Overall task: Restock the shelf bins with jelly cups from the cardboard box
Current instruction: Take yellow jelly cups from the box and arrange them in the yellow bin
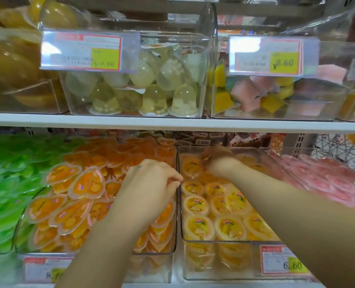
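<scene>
A clear bin [214, 244] on the lower shelf holds several round yellow jelly cups [196, 205]. My right hand [219, 160] reaches to the back of this bin with its fingers down among the cups; it is blurred, so what it holds is unclear. My left hand [149, 179] hovers over the neighbouring bin of orange heart-shaped jelly cups [87, 185]. Its fingers are loosely curled beside the wall between the two bins, and nothing shows in them. The cardboard box is out of view.
Green jelly cups [10, 183] fill the bin at the left and pink ones [326, 177] the bin at the right. The upper shelf [172, 121] carries bins of pale dome jellies [151, 86] and coloured sweets [255, 90], with price tags on the front.
</scene>
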Tool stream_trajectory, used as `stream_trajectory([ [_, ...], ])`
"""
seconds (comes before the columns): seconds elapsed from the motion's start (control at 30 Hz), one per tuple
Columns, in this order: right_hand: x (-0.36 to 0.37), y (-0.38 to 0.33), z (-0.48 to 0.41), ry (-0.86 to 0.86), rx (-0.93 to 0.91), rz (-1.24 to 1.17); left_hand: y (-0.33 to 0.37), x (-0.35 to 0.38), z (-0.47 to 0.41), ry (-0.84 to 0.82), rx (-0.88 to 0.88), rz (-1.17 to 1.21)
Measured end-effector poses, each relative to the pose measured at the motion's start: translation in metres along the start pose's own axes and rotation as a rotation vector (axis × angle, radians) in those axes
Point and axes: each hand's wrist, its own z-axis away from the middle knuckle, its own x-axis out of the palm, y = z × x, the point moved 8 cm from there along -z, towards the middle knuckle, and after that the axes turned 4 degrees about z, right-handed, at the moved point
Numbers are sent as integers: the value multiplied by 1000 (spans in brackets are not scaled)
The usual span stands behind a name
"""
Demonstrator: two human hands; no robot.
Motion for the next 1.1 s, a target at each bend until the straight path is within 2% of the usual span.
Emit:
stream_trajectory([
  [0.17, 5, -3, -2, 53, -45, 17, -1, 2, 0, 2, 16, 33],
  [0.3, -3, -8, 24, 145, -221, 230, -4, 3, 1, 4, 14, 35],
  [0.43, 6, -9, 40, 51, -286, 439, -4, 3, 2, 0, 15, 42],
  [0.57, 15, -13, 39, -44, -305, 415, -5, 5, 1, 5, 10, 44],
  [0.67, 6, -12, 41, -41, -346, 346, -6, 6, 0, 13, 9, 42],
  [0.83, -34, 15, 64, 60, -305, 181, -6, 5, 0, 25, -1, 28],
  [1.1, -39, 30, 107, -26, -217, 420, 0, 4, 1, 13, -17, 13],
])
